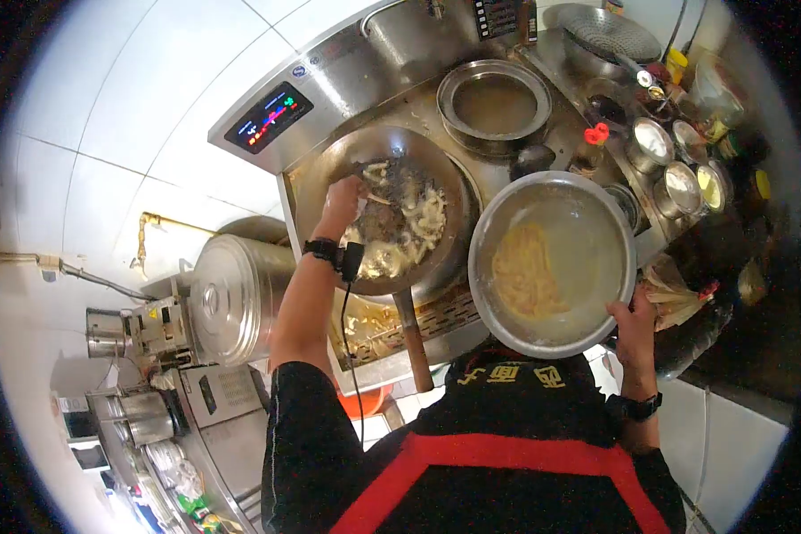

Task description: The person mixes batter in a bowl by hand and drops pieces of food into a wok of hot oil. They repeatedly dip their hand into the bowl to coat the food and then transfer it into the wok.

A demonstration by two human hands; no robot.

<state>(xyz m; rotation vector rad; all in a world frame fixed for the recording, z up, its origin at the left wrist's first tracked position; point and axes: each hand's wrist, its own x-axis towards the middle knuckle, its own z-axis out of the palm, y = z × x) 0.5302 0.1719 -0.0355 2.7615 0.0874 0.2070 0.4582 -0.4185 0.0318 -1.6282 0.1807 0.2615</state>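
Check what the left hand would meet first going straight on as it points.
Left hand: likely the battered strips in the wok, else the wok's far wall; the hand's height above them is unclear.

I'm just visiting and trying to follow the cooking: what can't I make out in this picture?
All in the head view:
Left hand: too small to tell whether it grips the pale strip at its fingertips.
Right hand: the bowl hides some fingers.
Pot: its lid hides the contents.
Panel: lit signs too small to read.
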